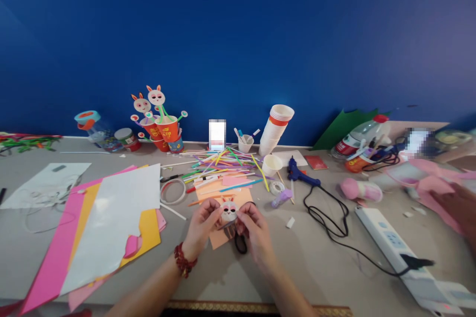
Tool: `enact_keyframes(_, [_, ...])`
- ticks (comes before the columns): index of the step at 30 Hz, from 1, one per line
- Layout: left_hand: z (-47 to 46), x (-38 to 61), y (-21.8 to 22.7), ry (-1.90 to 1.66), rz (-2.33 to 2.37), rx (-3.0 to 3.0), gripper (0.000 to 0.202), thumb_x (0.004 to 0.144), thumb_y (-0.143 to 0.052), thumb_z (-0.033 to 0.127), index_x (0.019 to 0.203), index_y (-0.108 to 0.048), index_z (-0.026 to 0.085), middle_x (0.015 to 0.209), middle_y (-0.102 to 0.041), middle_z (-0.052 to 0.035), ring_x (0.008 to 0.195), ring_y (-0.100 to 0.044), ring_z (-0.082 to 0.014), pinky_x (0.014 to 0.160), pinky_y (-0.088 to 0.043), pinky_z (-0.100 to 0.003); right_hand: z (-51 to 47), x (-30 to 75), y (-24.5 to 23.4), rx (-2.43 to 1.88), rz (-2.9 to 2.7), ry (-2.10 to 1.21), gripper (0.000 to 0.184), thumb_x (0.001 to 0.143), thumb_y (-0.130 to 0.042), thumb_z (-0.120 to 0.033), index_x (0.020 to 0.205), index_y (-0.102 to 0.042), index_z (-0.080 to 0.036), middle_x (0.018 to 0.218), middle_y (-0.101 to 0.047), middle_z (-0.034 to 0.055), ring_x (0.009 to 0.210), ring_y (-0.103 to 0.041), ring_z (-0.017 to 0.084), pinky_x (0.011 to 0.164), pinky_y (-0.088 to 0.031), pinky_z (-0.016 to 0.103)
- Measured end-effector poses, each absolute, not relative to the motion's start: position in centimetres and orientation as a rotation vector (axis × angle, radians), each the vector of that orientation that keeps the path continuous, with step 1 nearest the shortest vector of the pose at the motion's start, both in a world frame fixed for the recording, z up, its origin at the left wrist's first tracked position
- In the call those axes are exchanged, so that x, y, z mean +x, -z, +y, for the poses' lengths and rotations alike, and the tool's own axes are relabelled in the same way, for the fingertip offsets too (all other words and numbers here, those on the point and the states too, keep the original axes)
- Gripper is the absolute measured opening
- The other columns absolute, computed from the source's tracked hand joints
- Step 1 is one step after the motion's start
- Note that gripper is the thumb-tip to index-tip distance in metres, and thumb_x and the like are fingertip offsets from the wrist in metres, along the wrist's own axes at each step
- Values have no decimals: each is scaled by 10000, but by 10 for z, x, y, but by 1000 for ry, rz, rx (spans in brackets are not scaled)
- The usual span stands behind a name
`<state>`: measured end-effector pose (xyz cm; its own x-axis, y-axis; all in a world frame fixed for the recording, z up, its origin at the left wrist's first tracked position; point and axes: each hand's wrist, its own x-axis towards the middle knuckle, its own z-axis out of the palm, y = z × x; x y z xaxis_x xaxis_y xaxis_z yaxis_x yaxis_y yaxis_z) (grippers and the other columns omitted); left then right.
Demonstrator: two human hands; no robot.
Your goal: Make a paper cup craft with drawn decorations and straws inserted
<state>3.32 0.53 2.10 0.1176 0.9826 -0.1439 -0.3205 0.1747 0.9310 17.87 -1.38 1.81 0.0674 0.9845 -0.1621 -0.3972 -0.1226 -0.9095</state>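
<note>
Item: one paper rabbit face (229,213), white with pink ears, held above an orange sheet (220,240) at the near middle of the table (308,267). Ears point away from the person, toward the blue wall (238,49); chin points back toward the person. Ears-to-chin axis runs near to far, drawn side up.

Left hand (204,222), beaded bracelet (184,260) at wrist: thumb and fingers pinching the face's left edge. Right hand (255,230): thumb and fingers pinching the right edge.

Obscured: both side edges of the face, under the fingertips; most of the black scissors (241,243), beneath the right hand, contact uncertain. Phone screen (217,135) pixelated. Co-worker's arm cut off at the right edge, its hand (455,203) on pink paper (439,193).

Surroundings: coloured sticks (223,161) heaped just beyond the hands; tape roll (173,191) left; layered card sheets (107,218) farther left; blue glue gun (300,173) and power strip (388,245) right; stacked cups (275,129) behind.
</note>
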Motion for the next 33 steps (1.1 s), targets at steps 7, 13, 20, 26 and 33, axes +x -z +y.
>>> enact_keyframes(7, [6,33,-19,-1175,978,880,304,743,-742,407,737,-546,175,599,-516,52,520,-468,-81,526,-389,-196,-14,179,-19,-1068,-790,-1406,288,747,-730,-407,696,-534,-203,541,-492,-66,447,-419,88,454,-330,205])
enact_keyframes(13, [6,32,-19,-1160,976,895,292,751,-735,400,732,-556,170,586,-516,52,518,-460,-81,524,-379,-194,-11,178,-21,-1099,-797,-1363,298,753,-731,-442,732,-552,-204,544,-480,-70,445,-409,88,444,-330,203])
enact_keyframes(20, [5,31,-18,-1163,986,910,280,760,-731,389,737,-561,167,617,-514,48,542,-468,-83,535,-382,-191,-10,179,-20,-1105,-831,-1343,311,736,-745,-450,719,-562,-199,563,-489,-64,459,-420,86,456,-333,203])
enact_keyframes(26, [5,30,-15,-1140,969,926,267,778,-711,392,750,-561,173,621,-526,46,540,-477,-88,539,-390,-198,-9,179,-26,-1100,-876,-1315,242,756,-731,-411,800,-605,-209,724,-576,-14,613,-527,133,515,-420,218])
enact_keyframes(33, [3,30,-18,-1123,948,952,281,780,-711,400,738,-565,163,618,-524,36,551,-485,-98,551,-394,-209,-4,178,-31,-1026,-901,-1333,220,741,-742,-376,754,-592,-216,691,-537,-27,612,-506,131,538,-419,224])
